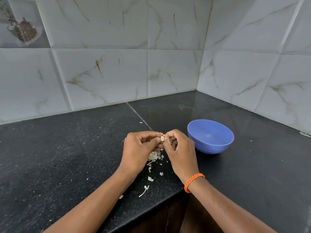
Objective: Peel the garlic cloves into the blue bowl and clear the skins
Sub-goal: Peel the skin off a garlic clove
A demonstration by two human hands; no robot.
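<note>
A small pale garlic clove (162, 138) is pinched between the fingertips of both hands above the black countertop. My left hand (139, 148) holds it from the left with curled fingers. My right hand (178, 147), with an orange braided band at the wrist, pinches it from the right. The blue bowl (210, 136) stands just right of my right hand, and its visible inside looks bare. Below the hands lies a heap of white garlic skins (154, 156), with more flakes scattered toward the counter's front edge; part of the heap is hidden by my left hand.
The black stone countertop (67, 157) runs into a tiled wall corner (196, 89) at the back right. Its front edge (151, 209) steps in near my forearms. A curled strip of skin (144, 190) lies near that edge.
</note>
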